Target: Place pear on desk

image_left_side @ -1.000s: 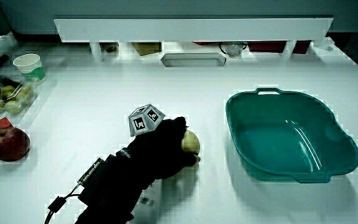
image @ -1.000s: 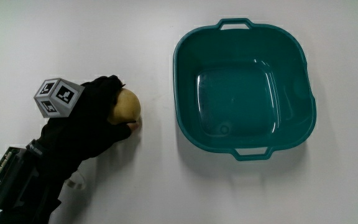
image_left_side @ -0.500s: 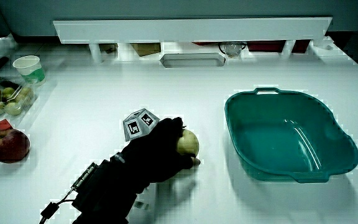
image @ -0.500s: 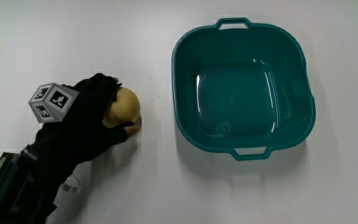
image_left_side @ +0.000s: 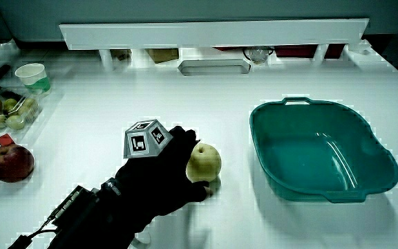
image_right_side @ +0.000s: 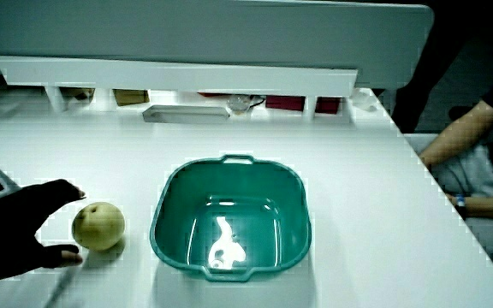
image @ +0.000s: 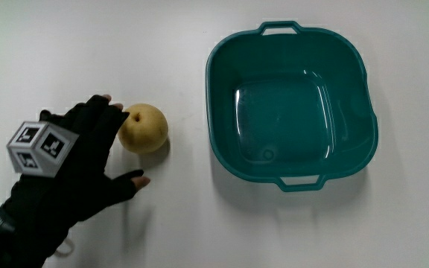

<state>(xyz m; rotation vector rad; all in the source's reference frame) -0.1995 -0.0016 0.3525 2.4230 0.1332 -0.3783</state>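
A yellow pear (image: 143, 128) rests on the white desk (image: 177, 223) beside the teal basin (image: 222, 141); it also shows in both side views (image_left_side: 203, 162) (image_right_side: 98, 226). The gloved hand (image: 88, 160) lies beside the pear with its fingers spread and nothing in them; the fingertips sit close to the fruit. The patterned cube (image: 39, 147) rides on the back of the hand. In both side views the hand (image_left_side: 161, 180) (image_right_side: 20, 231) stands next to the pear, open.
The teal basin (image_left_side: 323, 162) (image_right_side: 229, 231) holds nothing. At the table's edge in a side view lie a red apple (image_left_side: 7, 161), a clear box of fruit (image_left_side: 5, 111) and a paper cup (image_left_side: 33, 75). A low white partition (image_left_side: 213, 31) runs along the table.
The hand has let go of the pear and drawn back toward the person, its fingers now spread. The pear stays on the desk beside the basin.
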